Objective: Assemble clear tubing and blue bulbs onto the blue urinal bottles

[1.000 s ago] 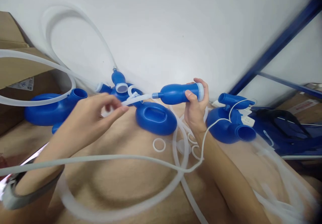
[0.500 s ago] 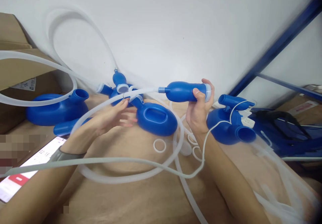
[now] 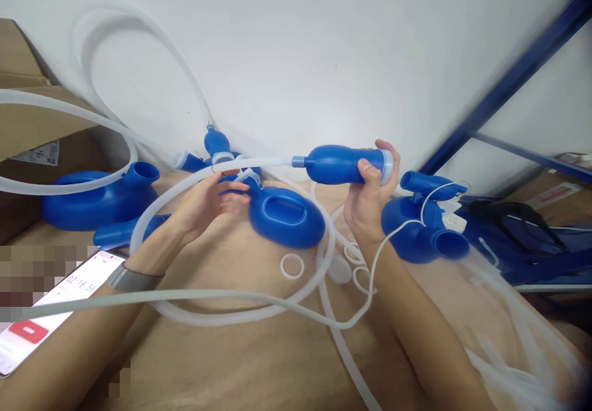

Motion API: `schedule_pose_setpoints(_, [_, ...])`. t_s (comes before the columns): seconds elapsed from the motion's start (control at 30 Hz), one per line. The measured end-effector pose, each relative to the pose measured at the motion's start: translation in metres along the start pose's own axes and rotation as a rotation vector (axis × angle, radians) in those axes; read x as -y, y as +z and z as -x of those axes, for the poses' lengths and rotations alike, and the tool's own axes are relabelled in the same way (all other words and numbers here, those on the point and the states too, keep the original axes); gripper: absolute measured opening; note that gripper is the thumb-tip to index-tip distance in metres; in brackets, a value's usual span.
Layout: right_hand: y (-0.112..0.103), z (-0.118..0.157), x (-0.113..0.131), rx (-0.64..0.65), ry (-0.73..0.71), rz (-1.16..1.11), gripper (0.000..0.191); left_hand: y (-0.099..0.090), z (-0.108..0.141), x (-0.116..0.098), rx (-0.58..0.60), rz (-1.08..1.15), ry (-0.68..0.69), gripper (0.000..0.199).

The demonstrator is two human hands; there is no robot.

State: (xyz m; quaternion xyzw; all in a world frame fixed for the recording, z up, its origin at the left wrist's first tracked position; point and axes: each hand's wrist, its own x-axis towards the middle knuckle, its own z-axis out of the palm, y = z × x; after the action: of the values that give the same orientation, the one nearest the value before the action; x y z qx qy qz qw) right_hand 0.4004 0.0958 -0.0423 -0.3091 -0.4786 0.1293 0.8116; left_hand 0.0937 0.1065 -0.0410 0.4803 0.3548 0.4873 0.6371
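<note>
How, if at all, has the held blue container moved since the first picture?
Yes: the held blue container has shifted right and slightly up, against the resting oval blue bottle.

Shows as a smooth, glossy blue waisted bottle (image 3: 342, 164) with a translucent cap (image 3: 387, 166) at its right end, lies sideways and nearly level above and slightly right of the handled jug (image 3: 287, 232), and joins at its narrow left end to a milky tube (image 3: 203, 320) looping around before that jug.
</note>
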Motion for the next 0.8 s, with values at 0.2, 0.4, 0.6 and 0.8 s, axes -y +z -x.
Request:
schedule_pose_setpoints(0.2, [-0.003, -0.003, -0.002, 0.018, 0.006, -0.007, 0.045, -0.004, 0.0, 0.006, 0.044, 0.061, 0.081, 0.036])
schedule_pose_setpoints(0.4, [0.0, -0.003, 0.002, 0.087, -0.022, -0.03, 0.049, 0.004, 0.001, 0.016, -0.001, 0.324, -0.015, 0.012])
schedule_pose_setpoints(0.6, [-0.008, -0.015, 0.005, 0.111, -0.139, 0.061, 0.059, 0.0, -0.002, 0.018, -0.013, 0.222, -0.054, 0.023])
schedule_pose_setpoints(0.8, [-0.014, -0.02, 0.003, 0.217, -0.237, 0.052, 0.059, 0.012, 0.007, 0.024, 0.073, 0.173, -0.054, 0.023])
